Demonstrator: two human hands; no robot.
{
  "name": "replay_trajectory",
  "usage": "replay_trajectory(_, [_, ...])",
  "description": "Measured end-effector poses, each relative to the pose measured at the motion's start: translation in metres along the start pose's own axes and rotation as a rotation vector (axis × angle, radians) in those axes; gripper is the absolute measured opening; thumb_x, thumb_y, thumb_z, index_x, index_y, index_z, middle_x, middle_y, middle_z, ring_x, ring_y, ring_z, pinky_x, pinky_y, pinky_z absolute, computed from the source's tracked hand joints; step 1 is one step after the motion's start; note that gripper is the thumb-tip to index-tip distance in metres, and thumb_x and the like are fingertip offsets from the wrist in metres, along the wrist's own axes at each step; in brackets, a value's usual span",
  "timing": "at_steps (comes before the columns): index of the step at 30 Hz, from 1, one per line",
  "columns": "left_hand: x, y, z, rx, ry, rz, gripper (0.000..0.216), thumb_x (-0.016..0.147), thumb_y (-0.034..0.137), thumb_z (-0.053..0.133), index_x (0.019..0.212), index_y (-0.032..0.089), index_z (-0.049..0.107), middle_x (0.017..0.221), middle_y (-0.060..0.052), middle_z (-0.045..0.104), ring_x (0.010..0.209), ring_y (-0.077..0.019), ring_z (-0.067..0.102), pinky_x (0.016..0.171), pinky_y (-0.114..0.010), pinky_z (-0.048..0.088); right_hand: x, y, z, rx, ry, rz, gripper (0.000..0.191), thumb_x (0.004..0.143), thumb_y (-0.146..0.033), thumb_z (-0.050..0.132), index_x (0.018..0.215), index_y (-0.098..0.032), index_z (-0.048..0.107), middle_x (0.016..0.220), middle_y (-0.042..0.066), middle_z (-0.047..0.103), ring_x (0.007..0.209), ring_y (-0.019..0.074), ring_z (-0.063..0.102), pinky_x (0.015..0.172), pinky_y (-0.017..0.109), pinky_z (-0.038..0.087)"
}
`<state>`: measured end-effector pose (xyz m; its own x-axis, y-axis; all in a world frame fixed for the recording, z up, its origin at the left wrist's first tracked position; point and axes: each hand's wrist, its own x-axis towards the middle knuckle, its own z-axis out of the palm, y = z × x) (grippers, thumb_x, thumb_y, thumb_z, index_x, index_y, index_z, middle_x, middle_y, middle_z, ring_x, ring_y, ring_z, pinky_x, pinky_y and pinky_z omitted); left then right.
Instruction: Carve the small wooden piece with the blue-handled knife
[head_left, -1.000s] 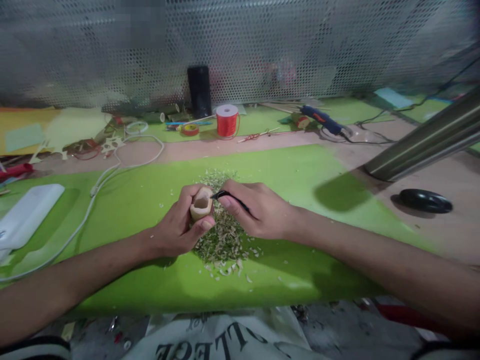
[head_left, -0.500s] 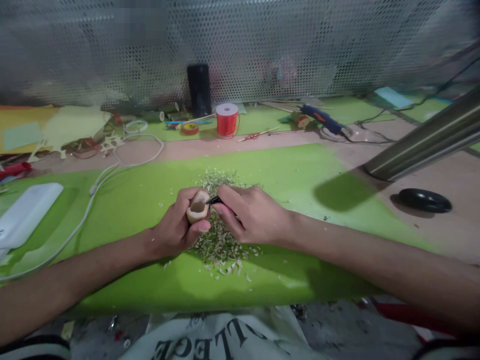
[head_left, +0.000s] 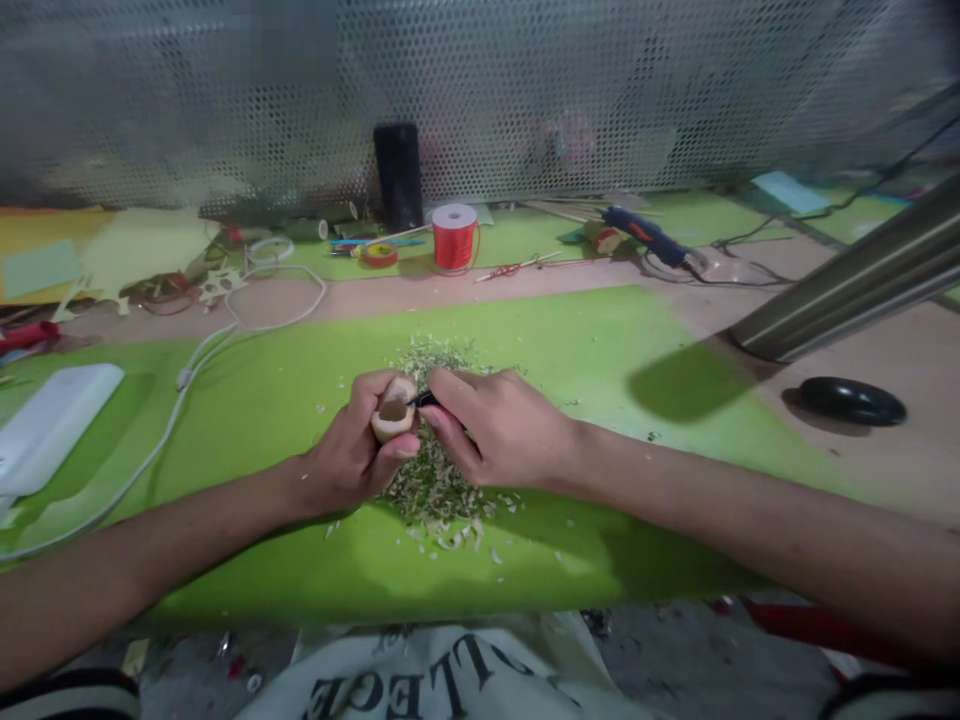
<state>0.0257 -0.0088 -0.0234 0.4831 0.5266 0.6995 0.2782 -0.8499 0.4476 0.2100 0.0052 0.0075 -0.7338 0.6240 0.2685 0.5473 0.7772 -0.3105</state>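
Two hands work above one heap of wood shavings [head_left: 435, 490] spread on a green mat [head_left: 247, 560]. One hollow pale wood piece [head_left: 391, 428] is held up over the heap's left side, its single opening facing upward toward the camera. One slim black carving tool [head_left: 424, 398] meets it at the right rim of that opening; whether the tip touches the inner wall is too small to tell.

The left hand [head_left: 349, 440] comes in from the left of the heap, forearm slanting up and inward. Its fingers curl around the far side of the piece and its thumb presses the near side, clamping it between them. The right hand [head_left: 510, 425] lies over the heap's right side, palm turned down and inward, thumb and index finger pinching the tool; its other fingers are mostly hidden.

Beyond the heap stand one red thread spool [head_left: 453, 245] and one black phone [head_left: 399, 178], with one tape roll [head_left: 379, 256] near the spool. Well to the heap's left lies one white power bank [head_left: 58, 425]; well to its right, one black computer mouse [head_left: 853, 400].
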Motion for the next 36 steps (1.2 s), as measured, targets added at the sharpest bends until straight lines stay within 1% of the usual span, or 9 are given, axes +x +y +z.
replay_trajectory(4, [-0.004,-0.001,-0.001,0.088,-0.001,-0.02,0.036,0.1,0.048,0.03,0.118,0.018,0.035,0.081,0.0,0.048,0.06,-0.0106,0.049,0.051,-0.024,0.049,0.001,-0.001,-0.001,0.004,-0.002,-0.005,0.033,0.096,-0.035,0.019,0.094,-0.016,0.046,0.067,0.003,0.052,0.05,0.0115,0.029,0.049,0.027,0.018])
replay_trajectory(9, [-0.008,-0.004,-0.003,0.133,-0.041,-0.044,0.038,0.1,0.049,0.028,0.119,0.017,0.036,0.092,-0.005,0.048,0.069,-0.0119,0.051,0.058,-0.026,0.051,0.001,-0.001,-0.002,-0.009,-0.018,0.005,0.032,0.095,-0.033,0.02,0.095,-0.016,0.046,0.068,0.003,0.053,0.05,0.0117,0.028,0.049,0.028,0.018])
replay_trajectory(14, [-0.009,-0.008,-0.003,0.036,-0.11,-0.077,0.038,0.1,0.05,0.03,0.119,0.017,0.032,0.078,0.002,0.044,0.057,-0.0087,0.043,0.049,-0.021,0.043,0.0,0.001,-0.003,-0.025,-0.044,-0.007,0.03,0.095,-0.032,0.021,0.093,-0.016,0.046,0.069,0.004,0.054,0.051,0.0115,0.027,0.05,0.028,0.019])
replay_trajectory(18, [-0.011,-0.009,-0.002,0.024,-0.104,-0.058,0.039,0.099,0.05,0.031,0.121,0.017,0.032,0.08,0.001,0.046,0.06,-0.0094,0.044,0.051,-0.022,0.044,-0.002,0.001,-0.004,-0.028,-0.037,-0.035,0.028,0.095,-0.031,0.022,0.092,-0.016,0.046,0.068,0.003,0.053,0.051,0.0113,0.025,0.05,0.027,0.019])
replay_trajectory(21, [-0.012,-0.009,-0.002,0.056,-0.105,-0.032,0.038,0.1,0.047,0.031,0.123,0.016,0.032,0.086,-0.002,0.047,0.065,-0.0114,0.048,0.055,-0.025,0.049,-0.003,0.001,-0.003,-0.025,-0.007,-0.051,0.026,0.094,-0.03,0.023,0.092,-0.017,0.045,0.068,0.003,0.052,0.051,0.0114,0.025,0.049,0.027,0.018])
replay_trajectory(24, [-0.012,-0.008,-0.002,0.108,-0.083,0.04,0.038,0.1,0.046,0.03,0.125,0.016,0.033,0.098,-0.007,0.048,0.079,-0.0156,0.053,0.067,-0.031,0.055,-0.003,0.001,-0.002,-0.013,0.031,-0.081,0.025,0.094,-0.03,0.023,0.091,-0.018,0.044,0.067,0.002,0.051,0.051,0.0116,0.027,0.049,0.027,0.019])
replay_trajectory(26, [-0.012,-0.007,-0.002,0.143,-0.07,0.072,0.039,0.1,0.045,0.029,0.126,0.016,0.033,0.106,-0.01,0.046,0.087,-0.0179,0.054,0.074,-0.034,0.056,-0.002,0.002,-0.001,0.011,0.052,-0.108,0.024,0.095,-0.031,0.023,0.091,-0.018,0.043,0.066,0.001,0.049,0.051,0.0118,0.029,0.049,0.027,0.02])
replay_trajectory(28, [-0.012,-0.007,-0.003,0.164,-0.061,0.066,0.04,0.1,0.044,0.029,0.127,0.016,0.033,0.111,-0.012,0.045,0.093,-0.0196,0.055,0.077,-0.037,0.057,0.0,0.003,-0.001,0.046,0.054,-0.123,0.024,0.095,-0.032,0.023,0.091,-0.018,0.042,0.065,0.001,0.048,0.051,0.0116,0.03,0.049,0.027,0.021])
replay_trajectory(36, [-0.01,-0.005,-0.002,0.083,-0.082,0.015,0.042,0.1,0.044,0.032,0.132,0.017,0.027,0.105,-0.01,0.049,0.085,-0.0173,0.057,0.072,-0.033,0.057,0.003,0.011,-0.004,0.201,0.071,-0.199,0.019,0.095,-0.032,0.028,0.083,-0.021,0.037,0.062,-0.004,0.041,0.049,0.0089,0.031,0.048,0.025,0.022])
